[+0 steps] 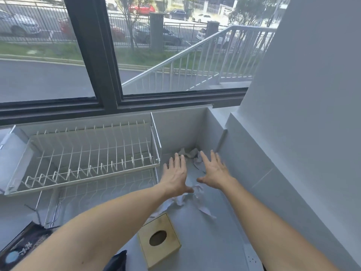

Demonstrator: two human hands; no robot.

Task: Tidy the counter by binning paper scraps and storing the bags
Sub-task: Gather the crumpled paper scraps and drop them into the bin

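Torn white paper scraps lie on the grey counter (218, 237): a crumpled bunch (190, 152) in the far corner and a looser strewn pile (197, 200) nearer me. My left hand (175, 173) and my right hand (214, 171) both reach out flat over the counter between the two piles, fingers spread, holding nothing. The fingertips almost touch the far bunch. A dark printed bag (23, 245) lies at the lower left, and the corner of another black bag (117, 261) shows at the bottom edge, partly hidden by my left forearm.
A white wire dish rack (88, 159) stands to the left of my hands. A wooden tissue box (159, 241) with a round hole sits on the counter near me. A white wall bounds the right side, and a large window runs behind the counter.
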